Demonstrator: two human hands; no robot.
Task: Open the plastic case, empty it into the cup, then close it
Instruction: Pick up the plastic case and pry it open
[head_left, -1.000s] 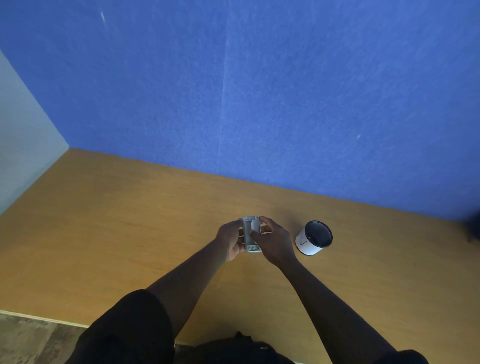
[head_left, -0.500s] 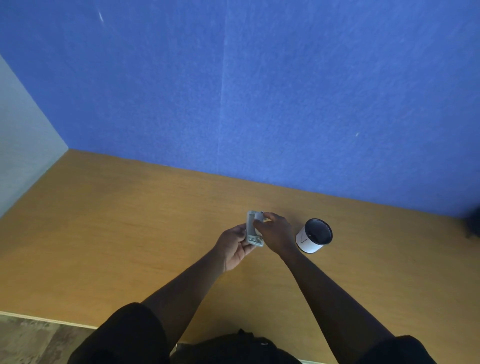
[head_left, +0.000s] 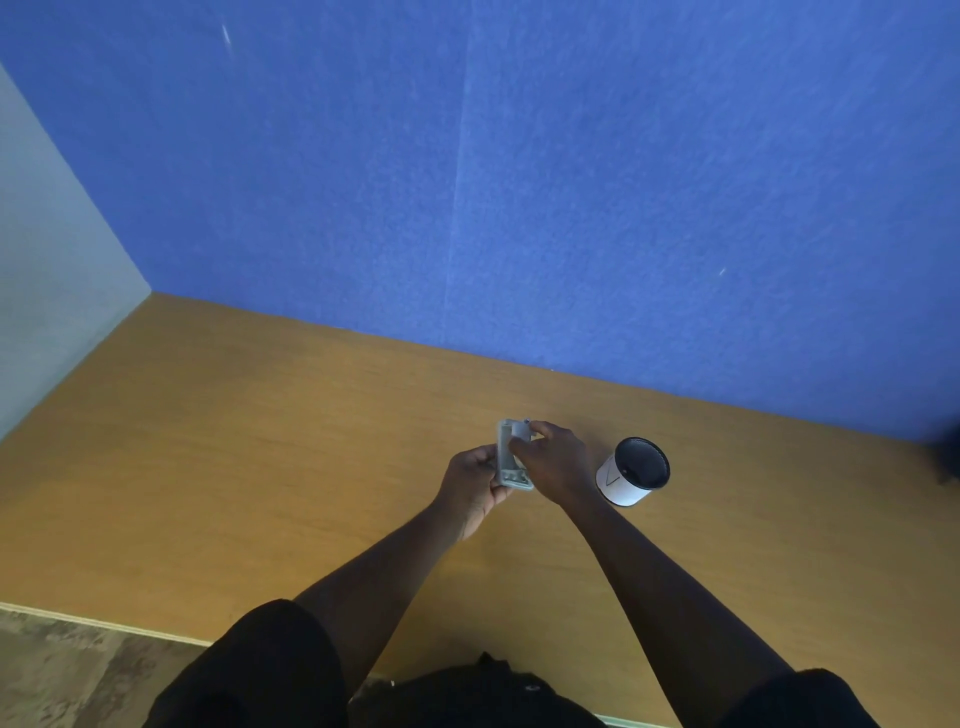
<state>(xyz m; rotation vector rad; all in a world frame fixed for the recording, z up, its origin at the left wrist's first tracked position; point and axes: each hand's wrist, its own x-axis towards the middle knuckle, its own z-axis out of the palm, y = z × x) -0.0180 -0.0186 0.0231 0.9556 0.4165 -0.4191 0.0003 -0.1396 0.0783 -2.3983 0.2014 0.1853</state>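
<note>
A small grey plastic case (head_left: 506, 462) is held above the wooden table, between both hands. My left hand (head_left: 470, 483) grips its left side from below. My right hand (head_left: 553, 462) covers its right side, fingertips pinching a pale part at the case's top end. Whether the lid is open is hard to tell. A white cup (head_left: 634, 470) with a dark inside stands on the table just right of my right hand, a short gap away.
The wooden table (head_left: 260, 441) runs back to a blue wall and a pale wall at the left. Its front edge lies near my body, with floor beyond at the lower left. A dark object (head_left: 948, 452) sits at the far right edge.
Both hands lifted the case slightly and turned it more edge-on. My right hand shifted up onto the case's top end. The cup stayed in place.
</note>
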